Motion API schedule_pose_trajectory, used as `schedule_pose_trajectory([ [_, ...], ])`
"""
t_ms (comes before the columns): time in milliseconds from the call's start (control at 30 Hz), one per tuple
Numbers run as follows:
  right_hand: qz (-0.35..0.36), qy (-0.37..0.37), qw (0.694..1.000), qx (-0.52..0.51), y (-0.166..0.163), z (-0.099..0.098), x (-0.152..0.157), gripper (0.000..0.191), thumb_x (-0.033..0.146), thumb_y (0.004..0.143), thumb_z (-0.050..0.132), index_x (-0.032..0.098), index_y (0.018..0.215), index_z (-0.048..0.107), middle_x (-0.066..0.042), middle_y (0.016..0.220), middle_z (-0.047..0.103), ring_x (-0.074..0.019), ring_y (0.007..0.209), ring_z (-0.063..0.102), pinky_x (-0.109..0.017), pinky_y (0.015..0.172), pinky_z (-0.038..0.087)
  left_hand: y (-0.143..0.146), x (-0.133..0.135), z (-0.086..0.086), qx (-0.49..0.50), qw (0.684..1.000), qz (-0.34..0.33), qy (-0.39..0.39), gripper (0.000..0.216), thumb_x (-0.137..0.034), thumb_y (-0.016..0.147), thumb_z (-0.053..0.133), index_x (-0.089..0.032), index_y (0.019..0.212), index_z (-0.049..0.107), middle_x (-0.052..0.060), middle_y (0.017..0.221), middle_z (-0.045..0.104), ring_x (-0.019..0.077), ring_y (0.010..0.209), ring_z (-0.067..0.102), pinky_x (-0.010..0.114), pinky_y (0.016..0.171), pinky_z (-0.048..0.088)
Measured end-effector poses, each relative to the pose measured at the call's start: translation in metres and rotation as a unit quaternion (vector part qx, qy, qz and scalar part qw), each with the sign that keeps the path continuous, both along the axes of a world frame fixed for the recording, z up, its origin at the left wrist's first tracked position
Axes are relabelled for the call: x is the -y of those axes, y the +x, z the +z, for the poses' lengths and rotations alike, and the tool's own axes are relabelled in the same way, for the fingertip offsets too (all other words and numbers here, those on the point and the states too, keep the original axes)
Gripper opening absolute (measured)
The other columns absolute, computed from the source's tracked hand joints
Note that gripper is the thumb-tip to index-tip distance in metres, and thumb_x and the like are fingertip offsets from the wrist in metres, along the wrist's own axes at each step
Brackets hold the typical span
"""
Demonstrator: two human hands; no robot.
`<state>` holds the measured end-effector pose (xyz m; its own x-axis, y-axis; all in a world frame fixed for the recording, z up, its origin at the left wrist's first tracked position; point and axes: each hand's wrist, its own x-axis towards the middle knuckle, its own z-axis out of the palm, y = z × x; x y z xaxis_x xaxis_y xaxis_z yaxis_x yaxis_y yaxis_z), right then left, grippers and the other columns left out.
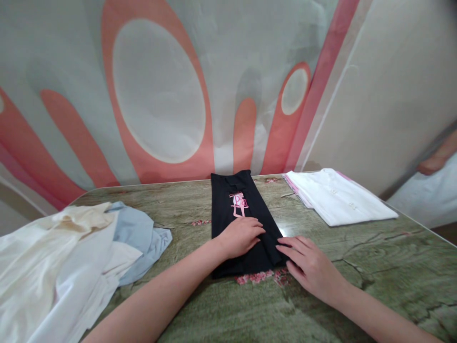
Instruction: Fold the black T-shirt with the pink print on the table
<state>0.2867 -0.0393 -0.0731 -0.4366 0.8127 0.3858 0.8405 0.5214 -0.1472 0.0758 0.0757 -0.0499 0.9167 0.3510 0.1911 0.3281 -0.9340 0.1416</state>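
Note:
A black T-shirt (223,228), folded into a long narrow strip, lies on the table with a pink figure and letters printed on its front. Resting on its lower middle, just below the print, is my left hand (243,235), palm down with the fingers laid out. My right hand (309,264) is at the lower right edge of the shirt. Its fingers are stretched out and touch the folded side, with the thumb a little apart near the bottom corner. The cloth under my left palm is hidden.
Cream, white and light-blue clothes (71,257) lie in a loose heap at the left of the patterned table (200,309). A folded stack with a white garment (342,200) on top is at the right. Behind stands a printed backdrop (228,62). Another person's arm (441,155) shows at far right.

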Motion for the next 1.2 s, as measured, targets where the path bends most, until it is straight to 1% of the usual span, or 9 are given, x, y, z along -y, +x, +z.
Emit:
schedule_pose_trajectory([
  [100,0.007,0.001,1.000,-0.015,0.001,0.002,0.000,0.036,0.009,0.077,0.046,0.020,0.110,0.057,-0.009,0.110,0.058,-0.0239,0.100,0.052,-0.044,0.085,0.044,0.003,0.003,0.004,-0.007,0.999,-0.035,0.023,0.025,-0.018,0.086,0.047,-0.021,0.109,0.057,0.003,0.111,0.060,0.0161,0.104,0.053,0.031,0.093,0.036],
  [233,0.019,0.005,0.999,-0.043,0.000,0.006,0.000,0.033,0.010,0.079,0.045,0.021,0.106,0.059,-0.009,0.104,0.060,-0.0223,0.095,0.055,-0.042,0.082,0.046,0.006,0.008,0.005,-0.029,0.995,-0.055,0.072,0.021,-0.015,0.088,0.045,-0.021,0.103,0.058,0.004,0.102,0.062,0.0167,0.099,0.055,0.033,0.091,0.035],
  [400,0.027,0.003,0.997,-0.068,0.000,0.010,-0.001,0.023,0.013,0.081,0.046,0.020,0.096,0.061,-0.007,0.092,0.062,-0.0203,0.086,0.056,-0.038,0.077,0.046,0.008,0.010,0.006,-0.035,0.992,-0.057,0.104,0.017,-0.016,0.089,0.044,-0.019,0.094,0.060,0.006,0.095,0.062,0.0164,0.095,0.055,0.031,0.085,0.037],
  [500,0.032,-0.002,0.997,-0.071,0.000,0.010,-0.001,0.019,0.013,0.081,0.047,0.020,0.092,0.061,-0.007,0.089,0.062,-0.0196,0.084,0.056,-0.037,0.075,0.046,0.007,0.010,0.007,-0.031,0.992,-0.048,0.112,0.016,-0.017,0.089,0.044,-0.018,0.095,0.058,0.005,0.094,0.062,0.0165,0.094,0.054,0.031,0.085,0.037],
  [733,0.082,-0.068,0.990,-0.096,0.003,0.013,-0.001,0.012,0.021,0.082,0.051,0.021,0.089,0.060,-0.005,0.086,0.062,-0.0182,0.081,0.057,-0.034,0.073,0.046,0.005,0.009,0.010,-0.032,0.995,-0.057,0.075,0.015,-0.019,0.087,0.046,-0.020,0.095,0.059,0.004,0.097,0.062,0.0166,0.096,0.054,0.031,0.087,0.036],
  [867,0.027,-0.072,0.978,-0.195,0.011,0.012,-0.006,0.017,0.018,0.084,0.045,0.021,0.094,0.058,-0.006,0.090,0.062,-0.0181,0.085,0.058,-0.032,0.075,0.047,0.006,0.015,0.012,-0.025,0.995,-0.087,0.031,0.019,-0.019,0.085,0.046,-0.021,0.099,0.059,0.004,0.098,0.062,0.0165,0.094,0.055,0.030,0.086,0.037],
  [967,-0.012,-0.077,0.972,-0.223,0.020,0.010,-0.012,0.019,0.015,0.083,0.043,0.021,0.095,0.057,-0.006,0.091,0.061,-0.0187,0.086,0.057,-0.033,0.076,0.047,0.008,0.022,0.014,-0.012,0.994,-0.109,0.004,0.020,-0.029,0.088,0.044,-0.020,0.098,0.059,0.004,0.096,0.062,0.0168,0.091,0.056,0.030,0.082,0.039],
  [1067,-0.007,-0.125,0.969,-0.212,0.027,0.013,-0.015,0.019,0.013,0.081,0.044,0.020,0.093,0.056,-0.005,0.089,0.060,-0.0178,0.082,0.057,-0.032,0.075,0.047,0.010,0.026,0.015,-0.008,0.993,-0.117,-0.003,0.029,-0.042,0.087,0.045,-0.020,0.099,0.059,0.005,0.095,0.062,0.0179,0.089,0.057,0.030,0.078,0.040],
  [1200,0.037,-0.200,0.960,-0.192,0.032,0.024,-0.014,0.010,0.014,0.078,0.048,0.020,0.083,0.055,-0.003,0.081,0.058,-0.0156,0.074,0.056,-0.029,0.068,0.048,0.011,0.028,0.013,-0.013,0.993,-0.113,0.000,0.028,-0.041,0.085,0.049,-0.020,0.101,0.058,0.004,0.096,0.061,0.0183,0.088,0.057,0.030,0.075,0.040],
])
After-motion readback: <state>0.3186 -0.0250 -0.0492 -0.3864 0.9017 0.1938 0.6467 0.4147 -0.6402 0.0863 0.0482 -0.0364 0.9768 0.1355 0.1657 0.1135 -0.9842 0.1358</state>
